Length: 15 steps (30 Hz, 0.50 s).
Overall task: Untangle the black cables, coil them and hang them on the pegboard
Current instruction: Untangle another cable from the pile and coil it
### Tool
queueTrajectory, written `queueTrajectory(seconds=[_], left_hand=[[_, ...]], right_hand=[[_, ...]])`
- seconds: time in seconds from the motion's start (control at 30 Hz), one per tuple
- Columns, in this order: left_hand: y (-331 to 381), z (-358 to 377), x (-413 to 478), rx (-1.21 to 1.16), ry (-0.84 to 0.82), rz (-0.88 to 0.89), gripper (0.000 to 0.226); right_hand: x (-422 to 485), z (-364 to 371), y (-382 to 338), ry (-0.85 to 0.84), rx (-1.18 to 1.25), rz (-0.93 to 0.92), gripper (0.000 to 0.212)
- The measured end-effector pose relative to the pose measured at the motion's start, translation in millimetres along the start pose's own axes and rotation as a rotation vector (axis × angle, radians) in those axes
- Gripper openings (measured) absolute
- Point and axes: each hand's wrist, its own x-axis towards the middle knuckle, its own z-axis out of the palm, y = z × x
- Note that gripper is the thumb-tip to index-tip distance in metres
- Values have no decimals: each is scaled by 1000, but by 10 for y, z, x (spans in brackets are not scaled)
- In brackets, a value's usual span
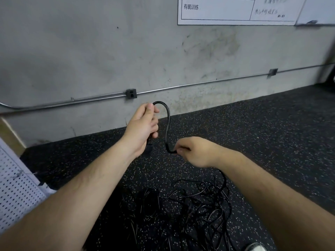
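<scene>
The left hand [145, 124] grips one end of a thick black cable [167, 124], while the right hand [192, 151], just beside and lower, pinches it further along. Below both hands lies the tangled pile [195, 201]. Coiling seems underway; next, another loop. A white pegboard [16, 192] stands left. Above, a sheet [217, 9] reads "有氧训练".

A white printed chart [217, 15] hung on the grey wall [90, 51] at about one o'clock. Its boxed left cell carried the printed characters 有氧训练. The handwritten lines in the cell at its right were too blurred to read.
</scene>
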Motion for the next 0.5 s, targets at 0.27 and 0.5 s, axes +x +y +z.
queueTrajectory(seconds=[0.27,0.5], left_hand=[[62,57,-16,-65,129,-39,6],[27,32,-111,141,-50,-34,49]], right_hand=[[-44,62,-246,169,187,-99,9],[-16,5,-298,358,416,-33,13]])
